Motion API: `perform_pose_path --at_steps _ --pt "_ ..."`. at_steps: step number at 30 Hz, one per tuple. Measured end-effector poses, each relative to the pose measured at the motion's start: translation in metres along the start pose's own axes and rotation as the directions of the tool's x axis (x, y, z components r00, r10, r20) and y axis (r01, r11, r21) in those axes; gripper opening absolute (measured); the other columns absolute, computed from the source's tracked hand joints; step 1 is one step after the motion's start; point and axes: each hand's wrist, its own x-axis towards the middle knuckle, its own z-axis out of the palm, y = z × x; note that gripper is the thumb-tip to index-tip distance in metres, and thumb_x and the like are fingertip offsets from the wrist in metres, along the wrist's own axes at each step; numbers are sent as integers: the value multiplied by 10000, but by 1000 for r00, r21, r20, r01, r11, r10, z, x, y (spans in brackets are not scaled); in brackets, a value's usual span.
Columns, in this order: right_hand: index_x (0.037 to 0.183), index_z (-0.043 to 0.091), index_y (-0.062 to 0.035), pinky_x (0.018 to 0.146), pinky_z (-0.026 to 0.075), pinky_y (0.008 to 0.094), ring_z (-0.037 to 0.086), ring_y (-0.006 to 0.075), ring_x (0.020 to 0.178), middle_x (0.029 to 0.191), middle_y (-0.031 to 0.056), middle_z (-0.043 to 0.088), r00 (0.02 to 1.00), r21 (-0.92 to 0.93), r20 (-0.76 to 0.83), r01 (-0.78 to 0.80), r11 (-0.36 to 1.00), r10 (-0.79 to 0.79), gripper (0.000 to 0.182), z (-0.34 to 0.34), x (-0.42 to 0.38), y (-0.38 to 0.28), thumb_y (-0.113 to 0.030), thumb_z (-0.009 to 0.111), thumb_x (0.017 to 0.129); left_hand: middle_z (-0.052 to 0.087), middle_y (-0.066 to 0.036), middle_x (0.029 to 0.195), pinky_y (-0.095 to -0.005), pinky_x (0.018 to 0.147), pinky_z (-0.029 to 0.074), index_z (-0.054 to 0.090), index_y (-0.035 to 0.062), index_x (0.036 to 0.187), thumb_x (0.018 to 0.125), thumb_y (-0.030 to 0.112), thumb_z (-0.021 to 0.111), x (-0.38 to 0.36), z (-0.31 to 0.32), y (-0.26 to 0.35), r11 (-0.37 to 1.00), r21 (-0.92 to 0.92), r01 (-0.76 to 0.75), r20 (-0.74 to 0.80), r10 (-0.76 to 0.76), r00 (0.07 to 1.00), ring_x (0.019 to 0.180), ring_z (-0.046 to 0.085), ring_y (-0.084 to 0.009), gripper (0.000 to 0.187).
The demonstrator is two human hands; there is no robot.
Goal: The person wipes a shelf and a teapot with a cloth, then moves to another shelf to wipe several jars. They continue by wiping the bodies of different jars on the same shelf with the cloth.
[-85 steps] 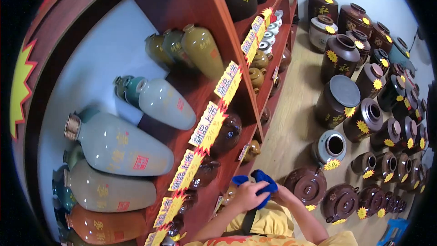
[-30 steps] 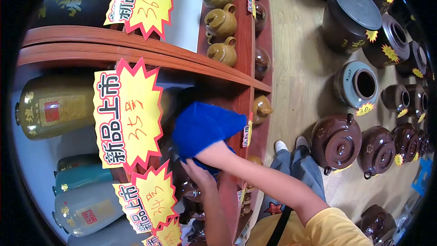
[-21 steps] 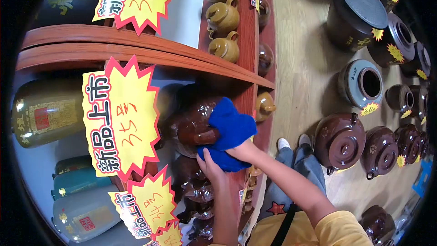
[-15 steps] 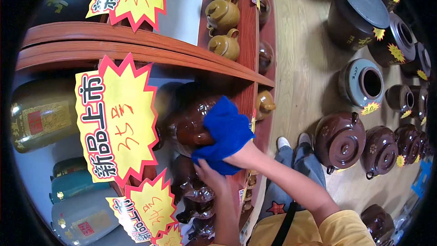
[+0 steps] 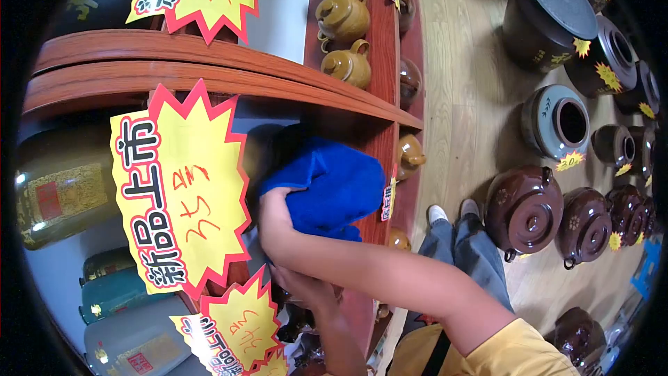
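Note:
A bright blue cloth (image 5: pixel 334 184) is spread over something inside the shelf compartment and hides most of it. At its left edge my right hand (image 5: pixel 277 212) grips the cloth, thumb side showing and the other fingers covered. My left hand (image 5: pixel 304 287) is lower down, partly behind my right forearm and blurred, so its fingers cannot be made out. Near it, dark glazed pots (image 5: pixel 300 327) stand further down the shelf, partly hidden by my arms.
Yellow price signs (image 5: pixel 182 188) stick out at the shelf's left. A wooden divider (image 5: pixel 229 80) runs above my hands. Small tan lidded jugs (image 5: pixel 346 66) line the shelf above. Brown lidded jars (image 5: pixel 525 212) and a blue-grey jar (image 5: pixel 553 122) stand on the floor at right.
My right hand has moved left and deeper into the shelf, spreading the cloth over the brown glazed pot that showed before. My left hand has dropped away from the cloth's lower edge.

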Motion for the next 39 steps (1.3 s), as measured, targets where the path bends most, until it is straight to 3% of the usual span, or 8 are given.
perform_pose_path --at_steps 6,9,13,15,19,25,27,39 --pt "916 683 -106 613 453 524 620 305 780 868 107 653 976 -401 165 -68 914 145 241 -4 1 -4 -233 551 759 502 -211 1101 -458 876 370 486 -2 1163 758 290 619 -3 6 -5 977 91 -193 1 194 981 1032 500 -368 517" --pt "914 675 -90 625 455 513 617 307 785 852 112 648 1000 -91 -4 10 996 -11 241 2 -5 5 -211 547 751 516 -170 1064 -430 823 427 512 -4 1143 792 265 588 -3 15 -6 963 -258 72 -67 -92 993 995 529 -304 449" --pt "806 679 -84 619 450 477 613 302 743 781 105 648 953 81 -227 222 972 -199 206 1 -17 20 -218 545 728 540 -157 1041 -401 781 467 534 -16 1110 828 276 564 11 13 13 987 -147 62 -166 -87 982 959 549 -268 406" --pt "705 672 -108 631 450 435 609 258 701 701 68 639 925 154 -311 274 949 -217 132 2 -24 36 -181 563 692 550 -164 1059 -393 787 472 525 -28 1112 869 301 514 29 11 29 388 -795 466 49 -725 687 941 564 -270 409" --pt "630 647 -24 619 498 430 625 333 651 669 174 627 884 558 -460 363 746 -85 270 15 -31 72 -288 600 664 557 -122 1053 -385 805 459 530 -34 1096 852 350 533 36 16 29 372 -831 414 105 -625 773 937 564 -246 455" --pt "832 647 -35 655 484 416 602 361 729 748 197 618 989 798 -144 130 589 -22 469 27 -61 108 -494 558 798 546 -138 1118 -340 831 462 503 -25 1148 930 216 408 38 37 24 464 -772 434 137 -545 827 944 568 -228 339" --pt "796 649 -30 660 487 434 605 371 727 758 200 624 922 842 -383 320 435 63 503 41 -68 112 -527 569 775 555 -121 1102 -329 821 462 514 -18 1135 937 209 413 31 45 26 484 -776 405 121 -515 848 941 564 -209 317" --pt "1154 502 -9 976 325 369 444 291 1144 1215 153 473 812 906 -417 334 260 409 421 176 -101 105 -81 631 760 530 -104 1130 -318 852 419 447 -5 1235 892 191 479 -20 73 21 688 -567 454 165 -445 880 953 528 -177 397"
